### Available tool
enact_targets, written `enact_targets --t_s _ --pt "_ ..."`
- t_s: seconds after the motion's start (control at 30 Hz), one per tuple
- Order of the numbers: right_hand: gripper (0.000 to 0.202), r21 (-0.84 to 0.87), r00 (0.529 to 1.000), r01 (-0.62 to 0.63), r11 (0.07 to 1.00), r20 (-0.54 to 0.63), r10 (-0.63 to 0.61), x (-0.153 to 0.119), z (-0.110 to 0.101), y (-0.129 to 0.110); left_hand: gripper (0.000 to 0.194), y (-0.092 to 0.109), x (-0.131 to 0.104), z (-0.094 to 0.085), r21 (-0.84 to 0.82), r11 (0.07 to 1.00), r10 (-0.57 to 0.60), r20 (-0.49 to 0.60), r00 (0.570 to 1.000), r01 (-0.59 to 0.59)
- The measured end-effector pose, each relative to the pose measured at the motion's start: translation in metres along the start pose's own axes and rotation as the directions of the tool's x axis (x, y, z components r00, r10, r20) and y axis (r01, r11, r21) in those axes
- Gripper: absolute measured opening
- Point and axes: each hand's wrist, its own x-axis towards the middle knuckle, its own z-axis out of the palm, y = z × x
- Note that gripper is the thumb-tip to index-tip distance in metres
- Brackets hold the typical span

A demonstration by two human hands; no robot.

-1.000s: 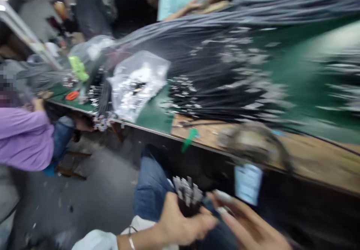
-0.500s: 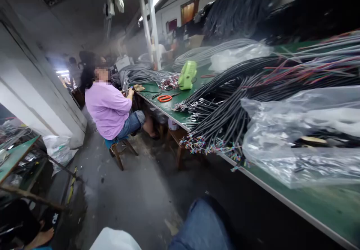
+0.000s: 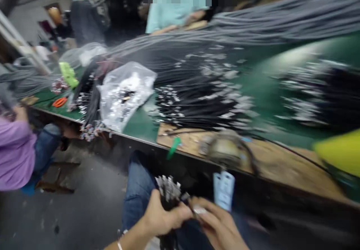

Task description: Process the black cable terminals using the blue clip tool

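Note:
Low in the view, over my lap, my left hand (image 3: 161, 216) is wrapped round a bundle of black cables (image 3: 170, 193) with silvery ends pointing up. Its thumb reaches across towards my right hand (image 3: 218, 222). The right fingers are closed in a pinch at one cable end (image 3: 199, 209), right beside the left thumb. Motion blur hides the exact shape of that end. Both hands are below the front edge of the green workbench (image 3: 146, 128).
Black cables (image 3: 194, 107) with pale ends lie on the bench, beside a plastic bag (image 3: 123, 96). A small machine (image 3: 223, 148) sits on a wooden board (image 3: 292, 167). A yellow object (image 3: 340, 150) is at right. Co-workers sit across the bench and at left.
My view has swung right and down. Both hands and the cable bundle have come into sight, as have the small machine and a person across the bench. The co-worker in purple has shifted left in view.

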Motion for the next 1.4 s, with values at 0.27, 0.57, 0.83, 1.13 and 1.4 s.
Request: enact_targets --t_s 0.27,0.57,0.83,1.13,1.4 --pt "0.012 -0.027 0.955 0.26 0.965 -0.139 -0.262 0.009 0.005 -0.045 0.036 0.006 0.016 0.006 0.024 0.999 -0.042 0.155 0.987 0.039" --pt "0.028 0.323 0.98 -0.071 0.944 0.2 0.005 0.017 -0.009 -0.053 0.033 0.013 0.015 0.006 0.194 0.977 0.056 0.167 0.984 -0.089" --pt "0.05 0.402 0.998 -0.057 0.914 0.005 0.059 0.046 -0.01 -0.09 0.022 0.027 0.003 0.01 0.248 0.924 0.267 0.123 0.956 -0.291" --pt "0.038 0.676 0.993 -0.112 0.728 0.102 0.058 0.041 0.008 -0.099 0.02 0.029 0.007 0.032 0.209 0.91 0.329 0.166 0.93 -0.359" --pt "0.04 0.735 0.972 -0.232 0.637 0.202 0.12 0.041 -0.002 -0.065 0.025 0.026 0.004 0.029 0.229 0.912 0.309 0.16 0.937 -0.34"
